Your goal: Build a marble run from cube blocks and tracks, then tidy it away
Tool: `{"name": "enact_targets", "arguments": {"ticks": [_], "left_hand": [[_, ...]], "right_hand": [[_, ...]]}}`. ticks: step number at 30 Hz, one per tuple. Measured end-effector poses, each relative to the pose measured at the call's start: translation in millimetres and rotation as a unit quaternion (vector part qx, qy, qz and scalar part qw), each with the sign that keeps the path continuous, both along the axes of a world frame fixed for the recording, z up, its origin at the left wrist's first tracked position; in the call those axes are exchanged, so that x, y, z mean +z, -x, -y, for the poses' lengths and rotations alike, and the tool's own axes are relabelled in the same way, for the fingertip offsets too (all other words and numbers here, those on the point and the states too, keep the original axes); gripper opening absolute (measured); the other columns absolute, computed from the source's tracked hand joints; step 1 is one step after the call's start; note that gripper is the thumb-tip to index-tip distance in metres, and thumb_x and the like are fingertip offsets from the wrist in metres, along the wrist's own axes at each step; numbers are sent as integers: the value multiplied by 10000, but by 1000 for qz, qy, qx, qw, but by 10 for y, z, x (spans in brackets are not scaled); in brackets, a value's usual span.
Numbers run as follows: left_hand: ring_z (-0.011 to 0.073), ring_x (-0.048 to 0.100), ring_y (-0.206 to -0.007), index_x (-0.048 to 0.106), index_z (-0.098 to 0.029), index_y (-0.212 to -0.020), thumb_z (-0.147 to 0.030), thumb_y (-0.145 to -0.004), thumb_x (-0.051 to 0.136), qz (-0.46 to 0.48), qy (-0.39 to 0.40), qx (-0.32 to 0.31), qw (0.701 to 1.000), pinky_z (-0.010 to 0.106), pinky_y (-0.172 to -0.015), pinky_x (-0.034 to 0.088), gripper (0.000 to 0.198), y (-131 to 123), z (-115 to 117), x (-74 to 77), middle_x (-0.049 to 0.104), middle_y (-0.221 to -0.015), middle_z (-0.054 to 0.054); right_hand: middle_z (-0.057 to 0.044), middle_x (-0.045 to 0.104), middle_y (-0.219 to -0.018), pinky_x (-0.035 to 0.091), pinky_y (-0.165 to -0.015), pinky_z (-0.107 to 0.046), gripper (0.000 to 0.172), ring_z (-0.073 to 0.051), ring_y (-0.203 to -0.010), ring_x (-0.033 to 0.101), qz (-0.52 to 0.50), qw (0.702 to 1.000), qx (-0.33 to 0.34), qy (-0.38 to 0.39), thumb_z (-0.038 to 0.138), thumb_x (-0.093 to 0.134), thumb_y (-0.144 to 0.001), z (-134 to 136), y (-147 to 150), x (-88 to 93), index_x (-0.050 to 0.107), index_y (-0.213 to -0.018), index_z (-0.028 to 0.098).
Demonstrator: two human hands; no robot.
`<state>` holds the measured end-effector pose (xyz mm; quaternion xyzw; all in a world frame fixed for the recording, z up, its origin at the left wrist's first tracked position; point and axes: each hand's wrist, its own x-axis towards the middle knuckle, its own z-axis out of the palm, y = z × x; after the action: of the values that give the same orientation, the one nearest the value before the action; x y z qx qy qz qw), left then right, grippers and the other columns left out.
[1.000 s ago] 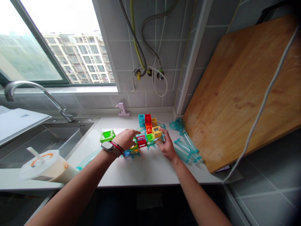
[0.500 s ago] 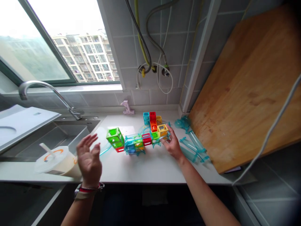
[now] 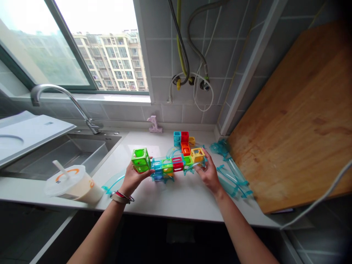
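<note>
A row of hollow plastic building blocks [image 3: 177, 165], in blue, green, yellow and red, lies across the white counter [image 3: 176, 200], with clear teal track pieces along it. My left hand [image 3: 134, 179] is closed around its left end, under a tall green block [image 3: 140, 160]. At the right end, my right hand [image 3: 209, 173] grips near a yellow cube block [image 3: 197, 155], thumb in front and fingers behind. Just behind the row stands a smaller stack of blocks [image 3: 185, 137] in blue, red, orange and yellow.
Loose teal track pieces [image 3: 235, 179] lie to the right, beside a leaning wooden board [image 3: 299, 121]. A lidded drink cup with a straw [image 3: 79, 187] stands at the left, in front of the sink [image 3: 114, 141]. A small pink stand [image 3: 154, 124] sits near the wall.
My left hand has moved right from beside the cup and closed on the row's left end. My right hand stays at the yellow end. The camera view has shifted slightly.
</note>
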<state>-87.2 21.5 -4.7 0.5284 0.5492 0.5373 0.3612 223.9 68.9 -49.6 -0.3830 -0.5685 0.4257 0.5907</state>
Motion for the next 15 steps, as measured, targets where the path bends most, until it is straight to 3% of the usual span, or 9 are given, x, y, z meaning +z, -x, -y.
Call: {"name": "enact_targets", "arguments": {"ticks": [6, 11, 15], "left_hand": [[362, 684, -1142, 679, -155, -1214, -453, -642, 903, -34, 1, -34, 999, 435, -824, 636, 683, 57, -87, 32, 686, -1315, 176], [357, 609, -1281, 703, -170, -1110, -422, -695, 861, -96, -34, -34, 994, 468, -1047, 536, 511, 100, -122, 8, 708, -1257, 149], [339, 635, -1221, 666, -161, -1144, -405, -750, 822, -95, -50, -59, 992, 478, -1056, 519, 488, 136, -130, -27, 715, -1199, 136]], "right_hand": [[-70, 439, -1603, 524, -1101, -474, 846, -318, -1365, 553, 10, 1000, -4, -4, 339, 785, -812, 3, 6, -4, 392, -1560, 351], [-67, 417, -1618, 491, -1137, -479, 810, -322, -1419, 499, 15, 1000, -9, -8, 339, 773, -830, 6, -4, -12, 407, -1552, 352], [-66, 426, -1609, 480, -1147, -497, 809, -323, -1423, 492, 8, 1000, -9, 0, 329, 776, -829, 2, -9, -32, 407, -1549, 354]]}}
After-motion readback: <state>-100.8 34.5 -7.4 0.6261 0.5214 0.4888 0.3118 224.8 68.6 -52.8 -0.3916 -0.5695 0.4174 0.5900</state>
